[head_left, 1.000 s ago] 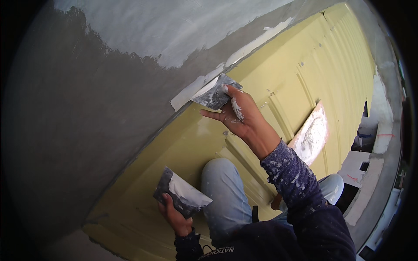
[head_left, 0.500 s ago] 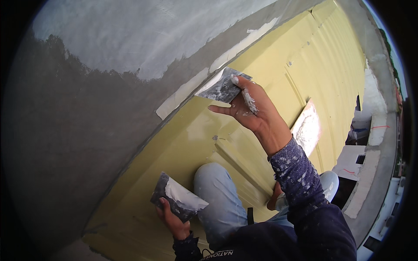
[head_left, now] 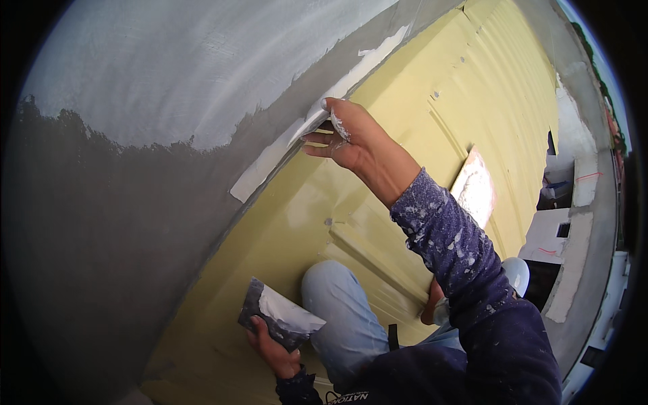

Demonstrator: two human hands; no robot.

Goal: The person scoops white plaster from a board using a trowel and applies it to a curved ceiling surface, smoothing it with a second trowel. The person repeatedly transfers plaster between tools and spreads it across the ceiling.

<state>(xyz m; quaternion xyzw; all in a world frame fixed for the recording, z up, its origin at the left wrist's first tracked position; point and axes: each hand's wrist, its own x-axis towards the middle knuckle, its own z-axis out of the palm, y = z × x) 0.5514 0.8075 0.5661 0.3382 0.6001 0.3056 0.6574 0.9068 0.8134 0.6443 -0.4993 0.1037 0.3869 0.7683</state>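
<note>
My right hand point(head_left: 354, 138), smeared with white putty, is closed on a thin putty blade point(head_left: 314, 120). That blade is pressed along the wall's lower edge and shows nearly edge-on, much of it hidden by the fingers. Beneath it runs a strip of fresh white putty point(head_left: 260, 169) on the grey wall point(head_left: 135, 202). Lower down, beside my bent knee, my left hand point(head_left: 275, 351) grips a second flat, dark putty blade point(head_left: 291, 324) bearing a thick bank of white putty point(head_left: 283, 308).
Yellow ribbed metal sheeting point(head_left: 391, 182) slopes under me and meets the wall. A board heaped with white putty point(head_left: 476, 189) lies on it, right of my forearm. Farther right, past the sheeting's edge, are a gap and a grey ledge point(head_left: 587, 263).
My right hand has moved slightly left, and its blade has turned from showing its flat face to lying against the wall. The left hand keeps hold of its loaded blade.
</note>
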